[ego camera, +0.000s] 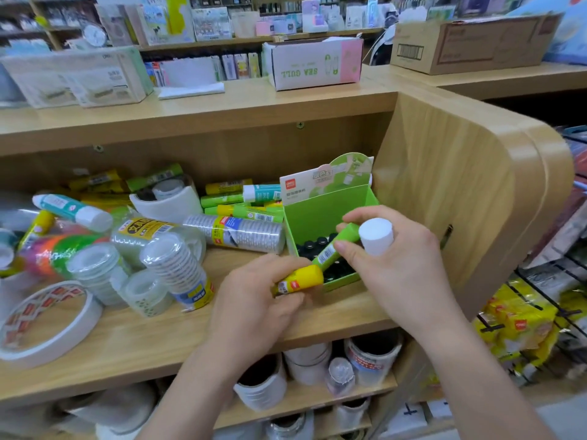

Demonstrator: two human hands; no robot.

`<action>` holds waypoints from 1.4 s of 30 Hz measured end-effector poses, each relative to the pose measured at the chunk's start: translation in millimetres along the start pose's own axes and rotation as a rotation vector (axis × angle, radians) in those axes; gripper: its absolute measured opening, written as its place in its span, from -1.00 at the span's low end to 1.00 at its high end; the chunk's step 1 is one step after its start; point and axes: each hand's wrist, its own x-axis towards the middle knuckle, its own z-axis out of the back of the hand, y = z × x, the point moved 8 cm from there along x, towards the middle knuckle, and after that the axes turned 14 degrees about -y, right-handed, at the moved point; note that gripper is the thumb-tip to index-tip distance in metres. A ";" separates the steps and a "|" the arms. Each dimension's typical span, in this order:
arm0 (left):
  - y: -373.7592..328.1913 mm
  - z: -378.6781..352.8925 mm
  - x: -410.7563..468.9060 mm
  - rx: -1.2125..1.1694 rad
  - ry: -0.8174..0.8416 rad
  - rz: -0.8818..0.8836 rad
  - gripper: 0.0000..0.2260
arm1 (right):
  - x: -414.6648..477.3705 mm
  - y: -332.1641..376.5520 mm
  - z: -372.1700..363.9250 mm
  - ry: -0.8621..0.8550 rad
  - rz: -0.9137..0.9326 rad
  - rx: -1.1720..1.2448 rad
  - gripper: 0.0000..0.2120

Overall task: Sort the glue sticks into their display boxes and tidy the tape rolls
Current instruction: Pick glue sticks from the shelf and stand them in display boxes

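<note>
The left hand (254,300) grips a yellow-capped glue stick (297,281); the right hand (397,265) clasps a green glue stick (336,246) and a white-capped one (376,236) above the open green cardboard display box (320,214) on the wooden shelf (158,338), with wrapped clear tape rolls (178,268) heaped at left

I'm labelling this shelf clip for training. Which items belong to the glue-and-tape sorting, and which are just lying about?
Job items: green-and-yellow glue stick held by left hand and right hand; green display box; loose glue sticks; wrapped tape rolls; wide tape ring.

Lying about: Sea Gull box; cardboard carton; clock.
</note>
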 end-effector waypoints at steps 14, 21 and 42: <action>9.9 -6.9 6.8 -0.116 0.038 0.120 -0.61 | 6.9 13.5 -22.7 0.212 0.191 -0.106 -0.73; 12.6 -5.6 12.0 -0.190 0.014 0.173 -0.68 | 8.0 18.5 -29.9 0.278 0.221 -0.024 -0.70; 33.7 4.8 11.9 -0.025 -0.087 0.260 -0.69 | 35.7 11.1 -59.2 0.003 0.172 -0.173 -0.77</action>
